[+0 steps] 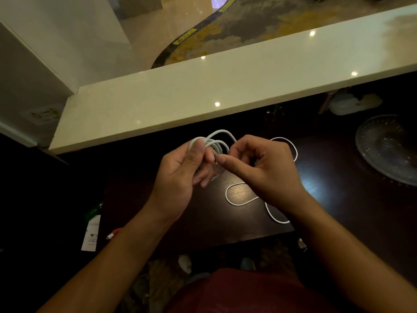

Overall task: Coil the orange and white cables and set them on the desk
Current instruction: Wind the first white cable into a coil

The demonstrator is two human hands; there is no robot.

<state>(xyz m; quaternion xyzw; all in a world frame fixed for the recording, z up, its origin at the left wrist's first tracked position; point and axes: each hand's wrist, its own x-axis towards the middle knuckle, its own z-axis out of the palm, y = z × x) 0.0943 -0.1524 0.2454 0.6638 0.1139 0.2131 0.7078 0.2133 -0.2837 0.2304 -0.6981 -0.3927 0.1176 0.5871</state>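
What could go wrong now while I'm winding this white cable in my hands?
1. The loops of the white cable sit bunched under the thumb of the left hand; a looser grip could let them spring apart.
2. The free length lies in curves on the desk and passes under the right hand, so pulling fast may twist or knot it.
3. The slack runs toward the glass dish and could snag on it.

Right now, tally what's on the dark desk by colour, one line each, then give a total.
White: 2 - cable, paper packet
Orange: 1 - cable end showing by the left forearm
Clear: 1 - glass dish
Total: 4
The white cable is partly coiled in the left hand; its loose part lies on the desk.
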